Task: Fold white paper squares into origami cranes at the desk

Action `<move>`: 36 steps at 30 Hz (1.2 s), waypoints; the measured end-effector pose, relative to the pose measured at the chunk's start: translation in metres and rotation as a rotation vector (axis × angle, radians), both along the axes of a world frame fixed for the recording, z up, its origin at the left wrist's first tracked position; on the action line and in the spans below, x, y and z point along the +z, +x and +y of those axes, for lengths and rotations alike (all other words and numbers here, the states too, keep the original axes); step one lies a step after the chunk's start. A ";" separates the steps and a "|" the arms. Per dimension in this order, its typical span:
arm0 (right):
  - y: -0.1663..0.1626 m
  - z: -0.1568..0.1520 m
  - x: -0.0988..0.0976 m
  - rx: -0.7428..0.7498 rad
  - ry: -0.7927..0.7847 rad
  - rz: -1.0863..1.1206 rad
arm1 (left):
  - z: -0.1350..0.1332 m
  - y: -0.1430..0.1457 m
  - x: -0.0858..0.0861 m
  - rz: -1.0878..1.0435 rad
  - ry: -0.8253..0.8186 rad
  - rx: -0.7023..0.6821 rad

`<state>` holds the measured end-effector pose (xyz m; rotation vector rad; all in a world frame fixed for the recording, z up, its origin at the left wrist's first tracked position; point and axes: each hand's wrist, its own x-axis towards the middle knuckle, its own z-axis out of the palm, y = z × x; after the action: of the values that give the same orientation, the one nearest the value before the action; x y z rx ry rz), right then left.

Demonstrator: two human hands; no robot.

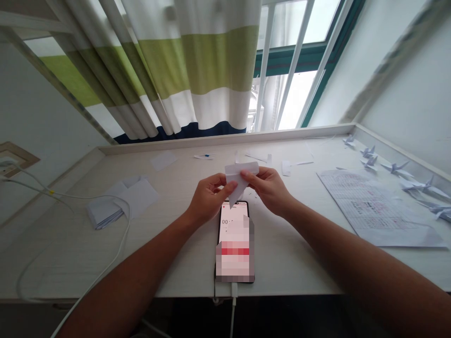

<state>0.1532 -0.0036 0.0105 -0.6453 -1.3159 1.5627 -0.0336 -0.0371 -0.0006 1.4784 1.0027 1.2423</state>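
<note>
A partly folded white paper (242, 174) is held up above the desk, with a band along its top and a point facing down. My left hand (209, 196) pinches its left side between thumb and fingers. On the right side, my right hand (269, 185) grips the same paper, its thumb pressed on the front face. The fingers behind the sheet are hidden. Just below the paper lies a phone (234, 234) with a lit screen showing a timer, partly blurred out.
Loose white sheets (120, 199) lie at the left beside a white cable (127, 220). Paper scraps (286, 167) are scattered toward the back. Several folded paper cranes (396, 167) line the right edge near a written sheet (369, 206). A charging cable (233, 300) runs from the phone over the front edge.
</note>
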 end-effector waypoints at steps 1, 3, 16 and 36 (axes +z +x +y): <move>0.000 0.000 0.000 0.016 0.005 -0.001 | 0.001 0.000 0.000 -0.022 0.029 0.037; 0.000 0.000 -0.001 0.032 0.008 0.000 | 0.002 0.000 0.000 -0.061 0.061 0.094; -0.003 -0.003 -0.002 0.006 -0.046 0.021 | -0.002 0.001 0.007 -0.167 0.044 0.157; 0.009 0.003 0.006 0.202 0.065 -0.300 | 0.009 -0.031 0.028 0.329 -0.069 -0.283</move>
<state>0.1617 -0.0003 0.0164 -0.7460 -1.6931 1.6200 -0.0645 -0.0280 0.0278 1.7365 0.9937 0.7726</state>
